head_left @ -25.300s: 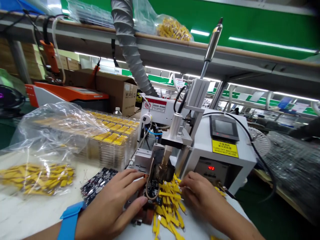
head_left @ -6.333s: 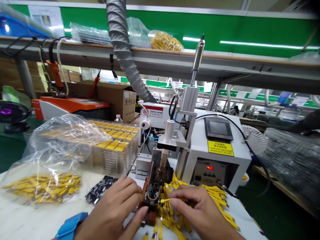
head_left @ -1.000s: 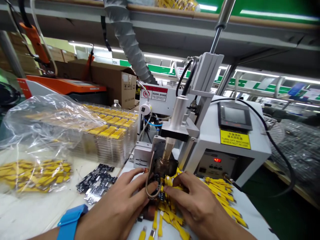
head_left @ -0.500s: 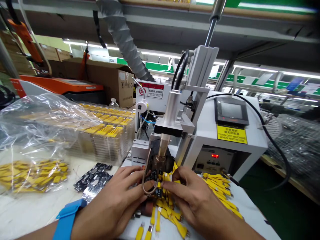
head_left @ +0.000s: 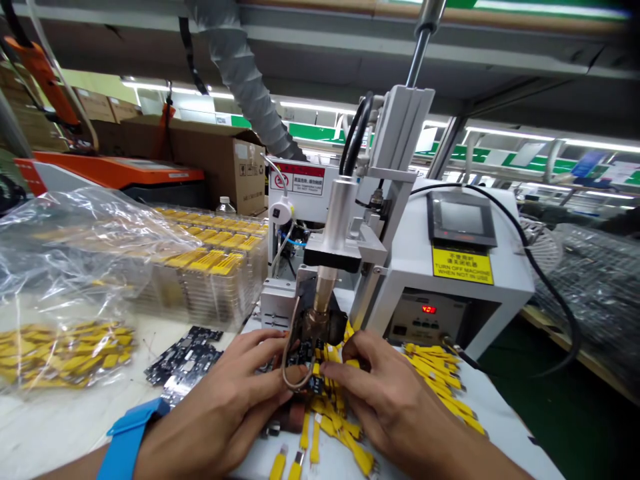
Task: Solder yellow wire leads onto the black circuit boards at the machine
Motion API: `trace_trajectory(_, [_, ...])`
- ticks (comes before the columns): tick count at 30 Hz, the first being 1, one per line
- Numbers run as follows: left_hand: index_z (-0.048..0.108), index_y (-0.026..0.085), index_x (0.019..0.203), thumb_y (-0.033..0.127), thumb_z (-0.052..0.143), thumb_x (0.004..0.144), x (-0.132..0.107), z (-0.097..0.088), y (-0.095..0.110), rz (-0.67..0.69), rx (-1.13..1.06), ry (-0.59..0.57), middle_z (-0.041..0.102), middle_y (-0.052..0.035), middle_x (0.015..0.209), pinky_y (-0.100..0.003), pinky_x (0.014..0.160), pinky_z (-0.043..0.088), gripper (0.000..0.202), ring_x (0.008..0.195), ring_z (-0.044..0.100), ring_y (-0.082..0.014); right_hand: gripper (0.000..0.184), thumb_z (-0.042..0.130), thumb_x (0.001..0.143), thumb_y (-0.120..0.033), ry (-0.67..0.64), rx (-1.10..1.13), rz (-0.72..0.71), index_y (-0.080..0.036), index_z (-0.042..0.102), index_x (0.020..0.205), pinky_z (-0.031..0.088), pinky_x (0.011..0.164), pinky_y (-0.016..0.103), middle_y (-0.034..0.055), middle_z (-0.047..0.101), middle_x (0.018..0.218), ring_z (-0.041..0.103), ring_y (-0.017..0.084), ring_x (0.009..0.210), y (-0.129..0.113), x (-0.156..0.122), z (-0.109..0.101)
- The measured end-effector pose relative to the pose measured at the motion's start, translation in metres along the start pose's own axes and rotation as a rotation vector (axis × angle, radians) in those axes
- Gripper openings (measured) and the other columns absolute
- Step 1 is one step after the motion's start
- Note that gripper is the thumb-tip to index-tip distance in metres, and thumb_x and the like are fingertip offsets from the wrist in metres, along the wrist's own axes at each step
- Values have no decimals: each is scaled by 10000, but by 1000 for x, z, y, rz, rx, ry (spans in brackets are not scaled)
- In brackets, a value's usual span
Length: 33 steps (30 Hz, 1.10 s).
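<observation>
Under the press head [head_left: 325, 300] of a white bench machine [head_left: 465, 280], a small black circuit board [head_left: 305, 357] sits on a brown fixture [head_left: 295, 417]. My left hand [head_left: 235, 400], with a blue wristband, rests on the fixture; thumb and fingers press against the board's left side. My right hand [head_left: 380, 393] pinches a yellow flat cable [head_left: 336, 365] against the board's right edge. Loose yellow cables [head_left: 440, 383] lie around both hands.
A heap of black circuit boards [head_left: 183, 363] lies left of the fixture. Clear trays of yellow cables [head_left: 215, 267] stand behind them, and a plastic bag of yellow cables [head_left: 65, 347] lies at far left. A cardboard box [head_left: 200, 163] and a grey duct hose [head_left: 240, 67] are behind.
Both hands stay at the board under the press head, barely shifting. The camera has tilted slightly, so the scene sits a little lower and to the left.
</observation>
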<state>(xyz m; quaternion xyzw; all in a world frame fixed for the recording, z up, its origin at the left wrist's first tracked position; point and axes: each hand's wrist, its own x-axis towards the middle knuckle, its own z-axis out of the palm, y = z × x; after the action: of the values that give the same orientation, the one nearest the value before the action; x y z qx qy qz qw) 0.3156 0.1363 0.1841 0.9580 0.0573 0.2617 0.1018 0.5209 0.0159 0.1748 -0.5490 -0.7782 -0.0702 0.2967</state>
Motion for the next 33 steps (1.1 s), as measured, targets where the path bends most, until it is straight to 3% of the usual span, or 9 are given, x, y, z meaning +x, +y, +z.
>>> trace_trajectory(6, [609,332,1205,162,470,940,-3,1,-1,2,-11,39,598,-12,1256,-396,936,497,344,1177,491,-253,359,449,839,-40,-9,-11,11,-176,694,1062,522,641,359,110,542,856,532,234,781,-1,1,-2])
trace_trajectory(13, [579,267,1240,98,461,926,-3,2,-7,65,61,-59,569,-49,1314,-457,1010,418,376,1230,442,-268,343,444,850,-45,-21,11,19,-159,697,1052,505,603,355,119,555,838,533,239,750,0,0,-2])
trace_trajectory(20, [618,289,1178,153,488,916,-1,-1,-2,35,45,-14,610,-30,1264,-437,967,470,322,1190,494,-274,329,438,869,-69,-10,34,35,-160,694,1054,503,627,337,107,556,839,531,227,767,0,0,-1])
trace_trajectory(27, [575,314,1234,174,524,910,-8,8,-7,-54,-40,57,575,-18,1289,-398,968,487,357,1201,495,-245,331,419,880,-71,-9,42,33,-137,694,1052,503,618,355,123,560,846,531,232,757,0,0,0])
trace_trajectory(33, [596,321,1206,154,485,914,-5,5,-3,-6,11,86,566,-18,1288,-403,982,469,354,1195,481,-255,311,434,884,-76,-21,34,38,-131,698,1038,500,620,365,128,554,843,533,238,759,0,0,1])
